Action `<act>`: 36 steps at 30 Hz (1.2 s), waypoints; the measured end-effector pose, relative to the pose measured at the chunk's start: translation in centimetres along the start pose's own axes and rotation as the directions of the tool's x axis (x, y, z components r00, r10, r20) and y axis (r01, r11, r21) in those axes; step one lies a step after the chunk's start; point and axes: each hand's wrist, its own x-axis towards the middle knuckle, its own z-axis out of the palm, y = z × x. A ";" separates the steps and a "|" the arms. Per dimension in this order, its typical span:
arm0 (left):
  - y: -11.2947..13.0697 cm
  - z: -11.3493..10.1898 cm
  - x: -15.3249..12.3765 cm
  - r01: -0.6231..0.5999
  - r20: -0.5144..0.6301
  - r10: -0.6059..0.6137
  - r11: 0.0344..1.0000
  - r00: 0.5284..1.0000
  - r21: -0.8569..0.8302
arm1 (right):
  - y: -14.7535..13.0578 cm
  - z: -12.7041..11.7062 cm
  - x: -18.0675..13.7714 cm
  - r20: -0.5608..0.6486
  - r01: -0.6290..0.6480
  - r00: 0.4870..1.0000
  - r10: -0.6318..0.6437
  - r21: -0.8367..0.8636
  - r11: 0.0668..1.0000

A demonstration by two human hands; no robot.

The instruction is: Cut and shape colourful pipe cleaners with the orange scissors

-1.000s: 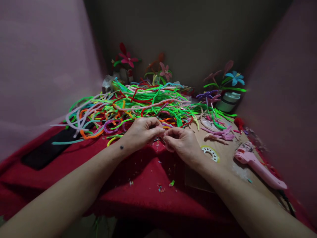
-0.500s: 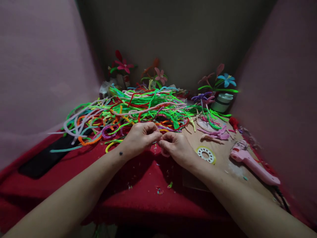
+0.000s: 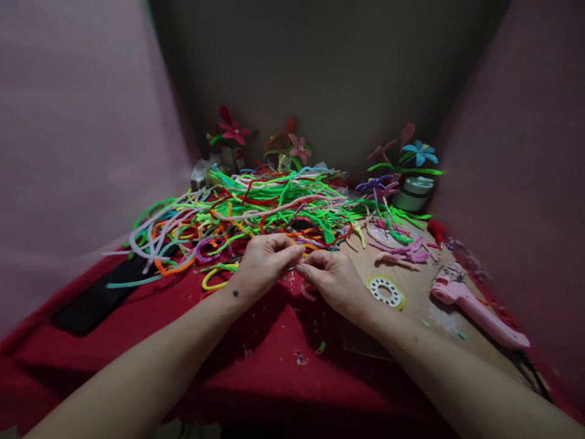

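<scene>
Just above the red cloth (image 3: 278,378), the left hand (image 3: 267,263) and the right hand (image 3: 336,279) nearly met at the fingertips. Thumb and forefinger of the right hand pinched a small pale pink strand (image 3: 308,294), which curved out below its fingers. Thumb and forefinger of the left hand were also pinched together, right beside the right fingertips; what lay between them was too small to make out.

Below the hands, tiny scraps (image 3: 300,360) were scattered on the cloth. Beside the left wrist, a yellow loop (image 3: 206,280) stuck out from the heap. Farther out on the left hand's side, a black phone (image 3: 91,308) lay partly under loose stems.

Directly beyond both hands spread a big tangled heap of pipe cleaners (image 3: 274,198), mostly green, with red, pink, orange and purple among them. Just right of the right hand, a white ring (image 3: 384,281) with a yellow rim lay on a brown board (image 3: 423,292). Past it were some pinkish purple pieces (image 3: 411,251) and, farther right, a pink glue gun (image 3: 479,314).

Well beyond the right hand stood a pale green jar (image 3: 414,194) near a blue flower (image 3: 419,152). Beyond the heap rose a pink flower (image 3: 299,148).
</scene>
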 end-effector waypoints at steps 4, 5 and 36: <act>0.1 0.3 0.0 0.031 -0.015 -0.031 0.999 0.999 -0.037 | 0.0 0.1 0.0 -0.026 -0.037 0.999 0.039 0.083 0.996; 0.2 0.2 0.0 0.060 0.020 -0.059 0.997 0.998 -0.057 | -0.1 0.1 0.0 -0.015 -0.054 0.998 0.056 0.115 0.992; -0.2 -1.9 0.9 -0.492 0.275 0.407 0.731 0.871 0.473 | 0.0 0.4 0.1 0.141 -0.140 0.984 0.108 0.235 0.962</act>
